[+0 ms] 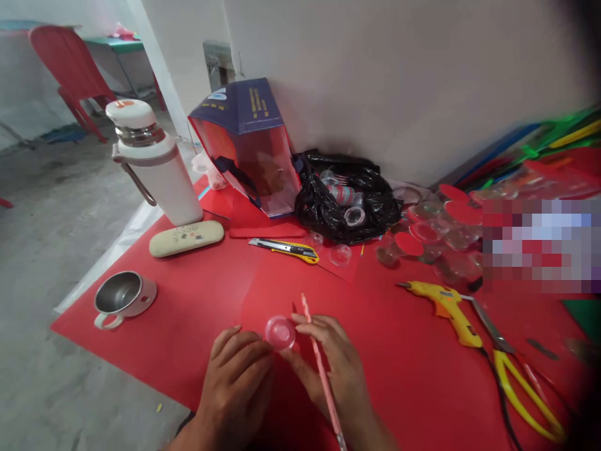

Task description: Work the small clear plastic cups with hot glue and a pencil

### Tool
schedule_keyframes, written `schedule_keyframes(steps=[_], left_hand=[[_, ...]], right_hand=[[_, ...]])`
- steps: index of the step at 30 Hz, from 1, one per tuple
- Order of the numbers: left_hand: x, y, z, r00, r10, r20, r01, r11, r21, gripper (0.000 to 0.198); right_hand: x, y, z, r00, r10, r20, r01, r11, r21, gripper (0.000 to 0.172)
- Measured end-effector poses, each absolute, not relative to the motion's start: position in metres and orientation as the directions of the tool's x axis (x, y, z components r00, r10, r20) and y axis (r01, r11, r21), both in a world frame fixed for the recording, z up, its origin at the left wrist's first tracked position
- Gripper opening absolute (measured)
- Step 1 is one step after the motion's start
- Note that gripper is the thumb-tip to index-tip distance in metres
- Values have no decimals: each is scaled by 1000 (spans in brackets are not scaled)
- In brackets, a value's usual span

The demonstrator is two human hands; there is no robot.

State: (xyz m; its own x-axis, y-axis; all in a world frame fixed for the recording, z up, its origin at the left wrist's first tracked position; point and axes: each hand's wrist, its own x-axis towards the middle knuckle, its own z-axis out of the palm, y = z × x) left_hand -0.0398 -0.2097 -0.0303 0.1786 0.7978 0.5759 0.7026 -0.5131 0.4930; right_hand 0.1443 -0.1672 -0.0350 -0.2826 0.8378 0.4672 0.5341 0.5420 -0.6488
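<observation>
A small clear plastic cup, round and see-through, is held over the red table top between my two hands. My left hand has its fingers curled together, with the tips at the cup's left edge. On the other side, the thumb and fingers of my right hand grip the cup's right edge. The same hand carries a pink pencil, which slants between its fingers with one end pointing away from me. My left thumb is mostly hidden.
A steel-lined mug, a glasses case and a white thermos stand left. Ahead lie a yellow box cutter and a black plastic bag. Rightward are a yellow glue gun, scissors and several plastic cups.
</observation>
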Motion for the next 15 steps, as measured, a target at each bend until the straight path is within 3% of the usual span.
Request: schedule_keyframes(steps=[7,15], left_hand=[[-41,-210,-28,130,810,571,665,-499,556,18],[-43,-217,-35,150,833,532,657,-487,576,18]], right_hand=[[131,-168,-42,-236,884,404,509,466,-723,21],[131,-169,-48,-244,883,401,531,468,-707,21]])
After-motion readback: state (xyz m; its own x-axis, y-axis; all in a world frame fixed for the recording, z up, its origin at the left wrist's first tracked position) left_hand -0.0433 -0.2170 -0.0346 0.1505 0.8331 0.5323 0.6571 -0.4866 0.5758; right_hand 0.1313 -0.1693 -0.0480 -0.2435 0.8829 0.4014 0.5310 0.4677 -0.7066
